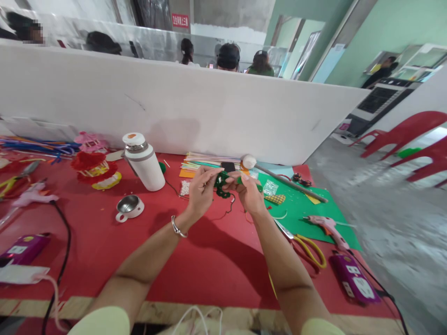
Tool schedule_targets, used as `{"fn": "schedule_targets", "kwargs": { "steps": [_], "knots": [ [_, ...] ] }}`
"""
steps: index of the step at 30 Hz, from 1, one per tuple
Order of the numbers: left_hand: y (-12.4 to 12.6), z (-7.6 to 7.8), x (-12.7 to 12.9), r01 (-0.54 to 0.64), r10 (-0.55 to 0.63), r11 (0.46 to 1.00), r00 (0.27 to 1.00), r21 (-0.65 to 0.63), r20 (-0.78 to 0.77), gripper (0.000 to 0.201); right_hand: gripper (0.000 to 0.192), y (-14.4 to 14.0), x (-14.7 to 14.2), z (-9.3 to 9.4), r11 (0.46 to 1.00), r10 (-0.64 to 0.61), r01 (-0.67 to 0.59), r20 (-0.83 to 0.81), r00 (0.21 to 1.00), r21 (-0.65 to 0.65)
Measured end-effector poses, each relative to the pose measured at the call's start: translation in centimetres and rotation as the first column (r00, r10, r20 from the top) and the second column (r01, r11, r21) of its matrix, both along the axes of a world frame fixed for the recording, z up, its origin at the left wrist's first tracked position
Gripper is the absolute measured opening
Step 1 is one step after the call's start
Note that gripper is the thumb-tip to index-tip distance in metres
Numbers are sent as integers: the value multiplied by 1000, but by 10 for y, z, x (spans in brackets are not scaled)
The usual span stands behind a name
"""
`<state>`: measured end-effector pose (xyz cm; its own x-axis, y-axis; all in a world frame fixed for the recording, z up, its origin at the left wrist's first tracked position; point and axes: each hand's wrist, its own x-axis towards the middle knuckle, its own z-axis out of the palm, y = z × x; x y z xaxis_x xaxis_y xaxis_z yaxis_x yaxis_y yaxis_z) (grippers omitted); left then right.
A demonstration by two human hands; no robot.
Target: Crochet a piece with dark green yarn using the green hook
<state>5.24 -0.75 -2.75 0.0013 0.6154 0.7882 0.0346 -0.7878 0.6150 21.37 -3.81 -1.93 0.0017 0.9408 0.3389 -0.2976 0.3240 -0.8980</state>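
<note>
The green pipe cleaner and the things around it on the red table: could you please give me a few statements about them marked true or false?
1. Both hands hold the green pipe cleaner above the red table. True: the left hand and the right hand both grip it.
2. The white flask lies on its side. False: it stands, leaning slightly, left of the hands.
3. The yellow-handled scissors lie right of the right forearm. True.
4. The pink glue gun rests in the metal cup. False: it lies on the green sheet, far from the cup.
5. The left wrist is bare. False: it wears a bracelet.
</note>
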Motion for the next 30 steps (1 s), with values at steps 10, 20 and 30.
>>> {"fn": "schedule_targets", "kwargs": {
  "steps": [10, 20, 30],
  "knots": [
    [-2, 0, 2, 54, -47, 994, 996, -98, 72, 22, 42, 0, -2, 2, 999, -10, 12, -50, 999, 38],
    [0, 0, -2, 3, -2, 997, 1000, -81, 14, 24, 45, 1, 0, -2, 997, -71, 71, 5, 997, 25],
    [9, 13, -25, -151, 200, 965, 953, 214, -229, 27, 42, -14, 3, 10, 920, -338, 225, 359, 870, 322]
  ]
}}
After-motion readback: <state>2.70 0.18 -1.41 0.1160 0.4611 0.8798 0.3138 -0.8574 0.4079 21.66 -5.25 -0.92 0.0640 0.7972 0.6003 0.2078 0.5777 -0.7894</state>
